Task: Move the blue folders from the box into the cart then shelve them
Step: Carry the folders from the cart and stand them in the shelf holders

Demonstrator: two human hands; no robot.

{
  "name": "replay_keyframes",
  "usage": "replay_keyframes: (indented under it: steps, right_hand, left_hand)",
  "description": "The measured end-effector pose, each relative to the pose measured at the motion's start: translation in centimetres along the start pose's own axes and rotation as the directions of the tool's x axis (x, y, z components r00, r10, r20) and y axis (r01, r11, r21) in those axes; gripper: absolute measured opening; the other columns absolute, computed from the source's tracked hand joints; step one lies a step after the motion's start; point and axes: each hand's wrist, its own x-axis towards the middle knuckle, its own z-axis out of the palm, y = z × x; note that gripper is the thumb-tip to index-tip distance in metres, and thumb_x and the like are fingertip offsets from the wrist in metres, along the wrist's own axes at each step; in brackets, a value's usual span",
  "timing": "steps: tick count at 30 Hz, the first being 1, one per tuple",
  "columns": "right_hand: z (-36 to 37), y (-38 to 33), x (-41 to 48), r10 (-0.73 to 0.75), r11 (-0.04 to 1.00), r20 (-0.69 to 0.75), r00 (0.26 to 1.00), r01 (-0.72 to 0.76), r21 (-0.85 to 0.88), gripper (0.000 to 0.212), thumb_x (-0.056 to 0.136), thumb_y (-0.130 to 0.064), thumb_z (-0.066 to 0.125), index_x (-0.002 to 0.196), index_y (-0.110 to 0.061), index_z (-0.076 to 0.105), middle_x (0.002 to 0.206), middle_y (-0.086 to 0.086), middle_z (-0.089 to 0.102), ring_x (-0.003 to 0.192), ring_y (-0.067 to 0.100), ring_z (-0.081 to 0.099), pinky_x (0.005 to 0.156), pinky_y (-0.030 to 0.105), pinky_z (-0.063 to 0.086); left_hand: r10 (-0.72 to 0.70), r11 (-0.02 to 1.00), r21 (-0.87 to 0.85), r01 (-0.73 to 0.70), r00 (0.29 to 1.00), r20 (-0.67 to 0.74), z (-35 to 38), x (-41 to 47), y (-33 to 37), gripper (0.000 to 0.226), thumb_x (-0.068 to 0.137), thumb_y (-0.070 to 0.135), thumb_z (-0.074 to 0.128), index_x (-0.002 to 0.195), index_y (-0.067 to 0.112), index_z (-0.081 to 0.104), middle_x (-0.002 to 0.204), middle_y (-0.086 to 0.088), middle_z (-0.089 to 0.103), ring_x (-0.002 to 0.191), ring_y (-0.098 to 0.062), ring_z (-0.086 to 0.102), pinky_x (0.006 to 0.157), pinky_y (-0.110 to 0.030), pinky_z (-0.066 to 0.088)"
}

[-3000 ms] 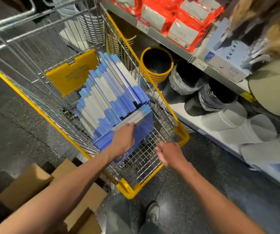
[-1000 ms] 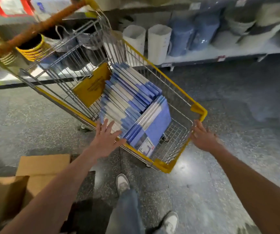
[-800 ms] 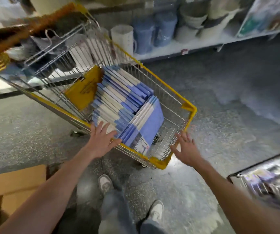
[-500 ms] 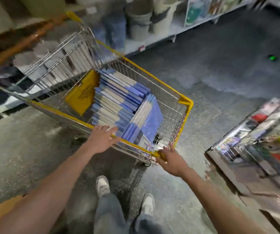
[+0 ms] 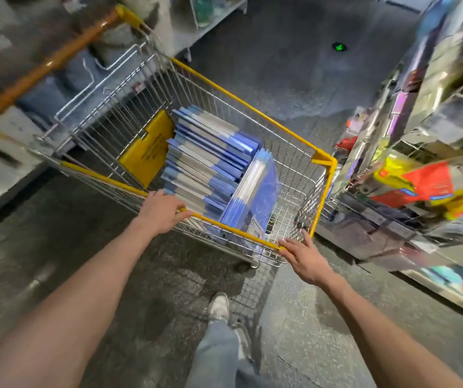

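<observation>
A wire shopping cart (image 5: 252, 107) with yellow rims stands on the dark floor in the middle of the view. Inside it, several blue folders (image 5: 205, 161) stand on edge in a row, and a few more (image 5: 255, 197) lean crosswise against them. My left hand (image 5: 162, 210) grips the near yellow rim, fingers curled over it. At the near right corner of the same rim my right hand (image 5: 301, 254) holds on with its fingers over the bar. The cardboard box is out of view.
A yellow flap (image 5: 149, 152) hangs inside the cart beside the folders. Shelves with colourful packaged goods (image 5: 431, 175) stand close on the right. A white shelf with pale containers (image 5: 146, 37) runs behind the cart. My feet (image 5: 219, 306) are right behind it on the floor.
My left hand let go of the folders and both hands took the cart's near rim. The cart swung round from the white shelf toward the aisle on the right; the box dropped out of view.
</observation>
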Motion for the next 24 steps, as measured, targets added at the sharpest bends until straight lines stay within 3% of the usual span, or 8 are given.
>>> replay_keyframes:
  steps: [2,4,8,13,17,24]
  right_hand:
    - [-0.6,1.3,-0.6,0.069,0.997,-0.013,0.998,-0.069,0.024,0.075,0.094,-0.073,0.009,0.151,-0.034,0.038,0.157,-0.005,0.038,0.154,0.024,-0.006,0.124,0.048,-0.002]
    - [-1.3,2.3,-1.6,0.142,0.988,-0.008,0.990,-0.141,0.063,0.058,0.100,-0.060,0.022,0.151,-0.036,0.036,0.159,-0.009,0.033,0.153,0.025,-0.012,0.123,0.054,0.005]
    - [-2.3,4.2,-3.2,0.213,0.972,0.004,0.977,-0.213,0.101,0.052,0.103,-0.050,0.027,0.153,-0.035,0.032,0.162,-0.008,0.026,0.152,0.025,-0.017,0.121,0.058,0.003]
    - [-2.7,6.7,-4.9,0.255,0.958,-0.021,0.967,-0.249,0.139,0.084,0.082,-0.071,0.005,0.153,-0.035,0.034,0.164,-0.005,0.022,0.151,0.025,-0.019,0.120,0.056,-0.001]
    - [-2.2,7.5,-5.6,0.288,0.942,-0.020,0.957,-0.279,0.186,0.052,0.104,-0.049,0.026,0.153,-0.032,0.034,0.165,-0.002,0.020,0.151,0.025,-0.022,0.120,0.056,0.000]
    - [-1.9,8.3,-6.1,0.256,0.952,-0.022,0.966,-0.249,0.178,0.050,0.106,-0.045,0.027,0.153,-0.028,0.035,0.165,-0.003,0.017,0.150,0.027,-0.023,0.120,0.056,0.002]
  left_hand:
    - [0.050,0.999,0.021,-0.050,0.999,-0.014,-1.0,2.0,1.5,0.055,0.098,0.066,0.036,0.120,0.026,0.067,0.124,-0.010,0.066,0.127,-0.035,0.049,0.101,-0.042,0.038]
    - [0.102,0.994,0.053,-0.100,0.994,-0.034,-1.4,3.6,3.0,0.055,0.097,0.067,0.036,0.114,0.027,0.069,0.119,-0.009,0.068,0.124,-0.035,0.051,0.097,-0.041,0.039]
    - [0.172,0.980,0.104,-0.167,0.985,-0.035,-2.4,5.9,5.6,0.057,0.095,0.071,0.033,0.108,0.029,0.069,0.112,-0.009,0.071,0.121,-0.034,0.052,0.093,-0.041,0.040]
    - [0.237,0.962,0.150,-0.228,0.970,-0.048,-3.1,6.9,8.6,0.062,0.093,0.074,0.029,0.104,0.028,0.069,0.106,-0.009,0.071,0.113,-0.033,0.055,0.092,-0.041,0.039]
    - [0.255,0.958,0.153,-0.243,0.965,-0.064,-3.6,6.6,10.3,0.054,0.096,0.069,0.035,0.099,0.027,0.068,0.098,-0.008,0.072,0.107,-0.032,0.058,0.091,-0.040,0.041]
    - [0.221,0.966,0.144,-0.216,0.975,-0.024,-2.6,6.3,10.7,0.061,0.093,0.074,0.026,0.114,0.035,0.068,0.107,-0.002,0.073,0.107,-0.031,0.057,0.093,-0.043,0.038]
